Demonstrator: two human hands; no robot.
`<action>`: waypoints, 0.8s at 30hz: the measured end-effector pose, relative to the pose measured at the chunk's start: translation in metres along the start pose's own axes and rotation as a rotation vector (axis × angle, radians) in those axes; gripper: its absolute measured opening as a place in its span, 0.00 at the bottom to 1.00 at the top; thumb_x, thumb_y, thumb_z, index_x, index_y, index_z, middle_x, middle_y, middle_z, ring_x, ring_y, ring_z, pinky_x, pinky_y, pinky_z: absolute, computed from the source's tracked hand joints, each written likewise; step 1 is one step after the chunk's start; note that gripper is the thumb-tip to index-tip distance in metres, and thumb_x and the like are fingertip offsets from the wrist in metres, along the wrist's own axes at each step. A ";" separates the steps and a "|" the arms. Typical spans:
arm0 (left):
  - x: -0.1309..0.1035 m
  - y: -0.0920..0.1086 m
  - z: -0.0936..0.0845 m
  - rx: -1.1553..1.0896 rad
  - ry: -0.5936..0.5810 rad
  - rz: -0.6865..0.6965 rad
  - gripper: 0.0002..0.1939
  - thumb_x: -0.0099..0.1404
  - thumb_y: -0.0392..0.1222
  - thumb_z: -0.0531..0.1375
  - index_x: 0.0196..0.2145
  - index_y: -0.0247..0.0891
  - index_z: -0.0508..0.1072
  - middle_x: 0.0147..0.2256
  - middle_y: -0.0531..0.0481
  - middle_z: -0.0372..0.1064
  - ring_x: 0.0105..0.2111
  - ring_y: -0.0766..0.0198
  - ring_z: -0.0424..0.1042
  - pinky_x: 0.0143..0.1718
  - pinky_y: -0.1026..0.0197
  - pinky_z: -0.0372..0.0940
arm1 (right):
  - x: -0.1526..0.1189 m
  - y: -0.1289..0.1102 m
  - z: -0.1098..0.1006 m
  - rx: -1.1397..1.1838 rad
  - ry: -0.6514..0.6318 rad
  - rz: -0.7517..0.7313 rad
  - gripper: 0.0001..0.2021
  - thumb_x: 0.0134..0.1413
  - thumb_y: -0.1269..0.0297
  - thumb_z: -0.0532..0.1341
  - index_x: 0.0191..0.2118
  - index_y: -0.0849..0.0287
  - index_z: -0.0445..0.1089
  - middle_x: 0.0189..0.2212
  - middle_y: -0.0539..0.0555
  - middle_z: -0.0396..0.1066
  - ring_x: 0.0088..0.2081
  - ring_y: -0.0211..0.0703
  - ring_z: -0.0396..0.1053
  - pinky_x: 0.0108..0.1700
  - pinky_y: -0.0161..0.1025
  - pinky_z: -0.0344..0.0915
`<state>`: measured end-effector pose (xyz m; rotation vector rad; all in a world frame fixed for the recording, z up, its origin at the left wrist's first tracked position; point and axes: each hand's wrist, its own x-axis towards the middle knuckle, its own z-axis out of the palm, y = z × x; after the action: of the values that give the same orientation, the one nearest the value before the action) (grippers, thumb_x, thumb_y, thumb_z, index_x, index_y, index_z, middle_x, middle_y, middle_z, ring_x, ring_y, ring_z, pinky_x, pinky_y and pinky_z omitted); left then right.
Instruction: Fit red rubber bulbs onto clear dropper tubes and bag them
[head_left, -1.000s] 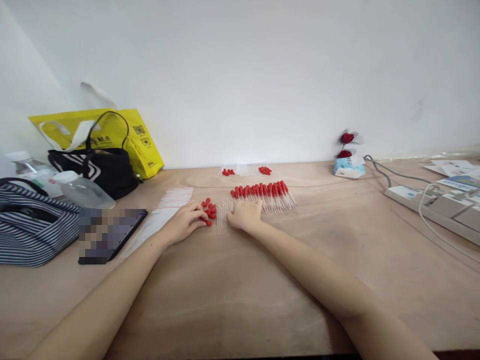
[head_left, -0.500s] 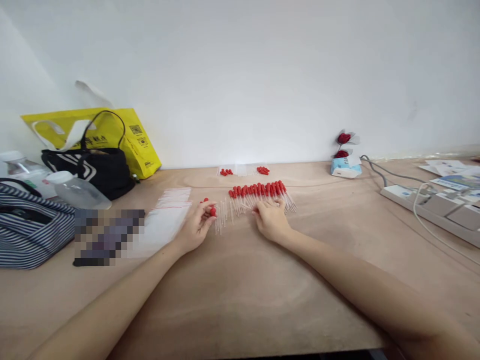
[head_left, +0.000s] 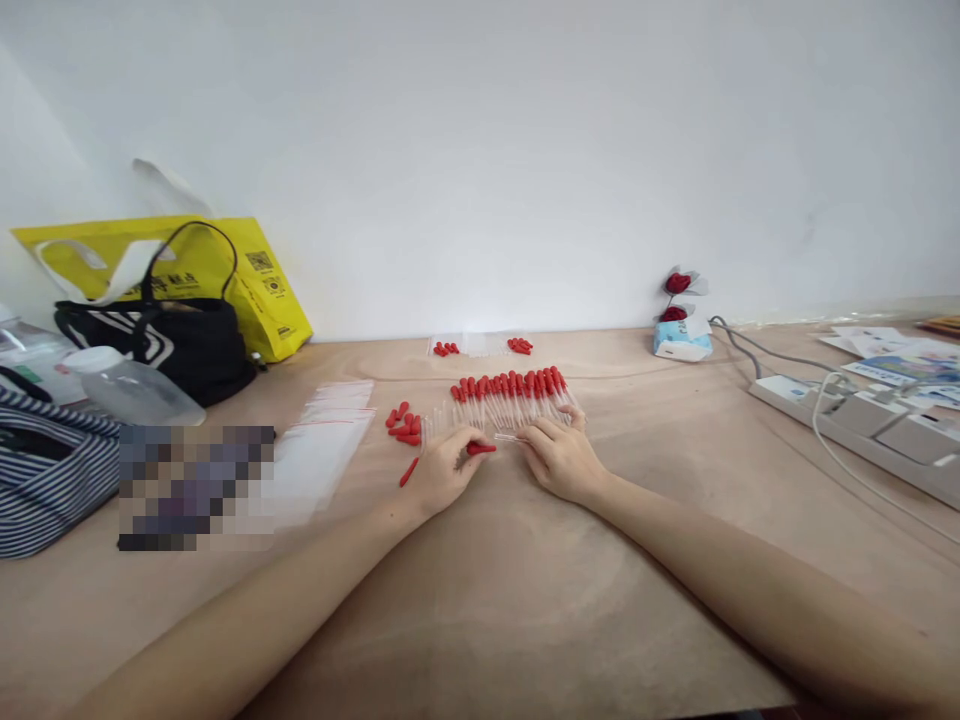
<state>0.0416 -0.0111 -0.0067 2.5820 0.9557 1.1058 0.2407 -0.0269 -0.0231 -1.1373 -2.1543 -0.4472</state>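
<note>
My left hand (head_left: pixel 444 470) is closed on a red rubber bulb (head_left: pixel 481 449), whose narrow end points right. Facing it, my right hand (head_left: pixel 562 458) pinches a thin clear tube (head_left: pixel 508 437). Behind my hands lies a row of clear tubes with red bulbs (head_left: pixel 517 384) on their far ends. Several loose red bulbs (head_left: pixel 405 423) lie left of my left hand, and a single bulb (head_left: pixel 409 472) is beside its wrist. Some clear tubes without bulbs (head_left: pixel 435 424) are partly hidden behind my left hand.
Clear bags (head_left: pixel 330 440) lie left, beside a blurred dark object. Farther left are a striped bag (head_left: pixel 45 480), a bottle (head_left: pixel 139 385), a black bag (head_left: pixel 195 345) and a yellow bag (head_left: pixel 277 300). A tissue pack (head_left: pixel 682 340) and a power strip (head_left: pixel 847 420) are right.
My left hand has moved right and nearer me with a red bulb, uncovering the loose bulbs. My right hand has left the row's near edge and now holds a tube. The view has shifted slightly.
</note>
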 end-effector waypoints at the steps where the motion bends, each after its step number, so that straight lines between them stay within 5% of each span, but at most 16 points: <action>1: 0.000 -0.001 0.000 0.007 0.022 0.009 0.06 0.59 0.35 0.54 0.36 0.36 0.67 0.34 0.48 0.68 0.35 0.64 0.68 0.37 0.59 0.65 | 0.000 0.000 0.000 0.002 0.002 -0.001 0.10 0.56 0.68 0.49 0.32 0.59 0.67 0.27 0.50 0.68 0.30 0.36 0.63 0.49 0.44 0.39; 5: 0.000 -0.003 0.001 0.037 0.062 0.027 0.10 0.62 0.36 0.52 0.40 0.36 0.68 0.42 0.44 0.65 0.42 0.62 0.67 0.43 0.58 0.64 | -0.001 0.000 -0.002 0.007 0.012 -0.012 0.09 0.55 0.68 0.50 0.32 0.59 0.67 0.26 0.50 0.68 0.29 0.36 0.63 0.49 0.44 0.40; 13: 0.001 -0.005 0.003 0.024 0.000 0.001 0.10 0.62 0.35 0.51 0.39 0.36 0.69 0.37 0.48 0.71 0.38 0.63 0.69 0.42 0.59 0.65 | -0.001 -0.001 -0.001 -0.006 0.055 -0.061 0.09 0.55 0.69 0.50 0.32 0.59 0.68 0.25 0.49 0.68 0.28 0.35 0.62 0.49 0.44 0.41; 24: 0.000 -0.002 0.003 0.109 0.070 0.018 0.08 0.63 0.41 0.52 0.31 0.38 0.70 0.29 0.53 0.73 0.28 0.67 0.71 0.49 0.52 0.54 | -0.001 -0.004 0.000 0.012 0.047 -0.217 0.10 0.53 0.74 0.48 0.33 0.61 0.66 0.25 0.50 0.67 0.27 0.34 0.60 0.46 0.42 0.44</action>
<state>0.0427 -0.0092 -0.0103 2.6583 1.0375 1.1886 0.2373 -0.0296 -0.0237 -0.8805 -2.2453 -0.5510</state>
